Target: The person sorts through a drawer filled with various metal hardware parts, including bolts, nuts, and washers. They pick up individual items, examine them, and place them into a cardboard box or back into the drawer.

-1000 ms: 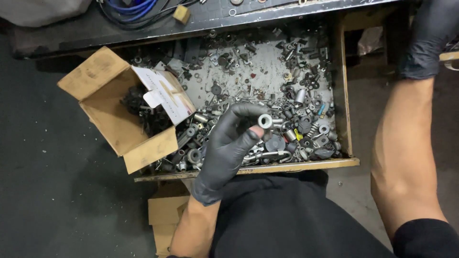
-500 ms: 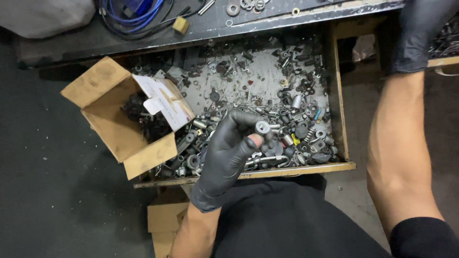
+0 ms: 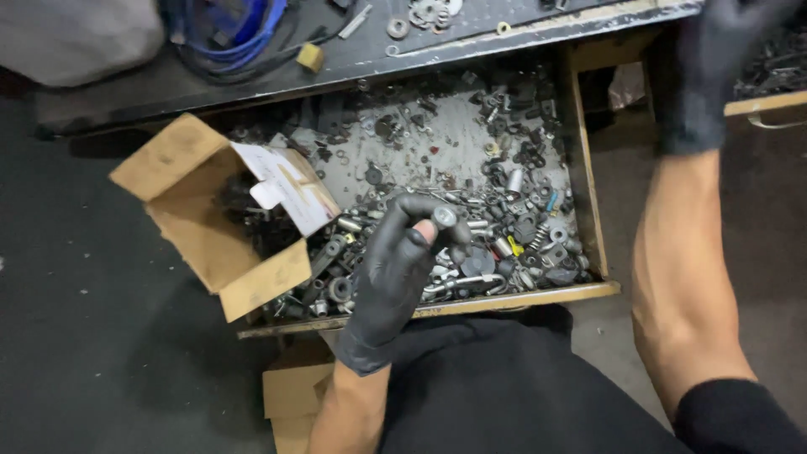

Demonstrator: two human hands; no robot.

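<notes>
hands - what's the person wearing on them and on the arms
Both the left hand and the right hand wear black, slightly shiny, close-fitting gloves that end at the wrist. The fingertip of one left glove finger is torn open. The forearms are bare. A black sleeve shows on the right upper arm, matching the dark clothing below.

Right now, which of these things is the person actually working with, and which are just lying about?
In use:
left hand, gloved, pinching a small round metal part
open drawer full of loose hardware
right hand, gloved, raised near the second drawer

Lying about:
open cardboard box
blue cable
washers on the bench top
</notes>
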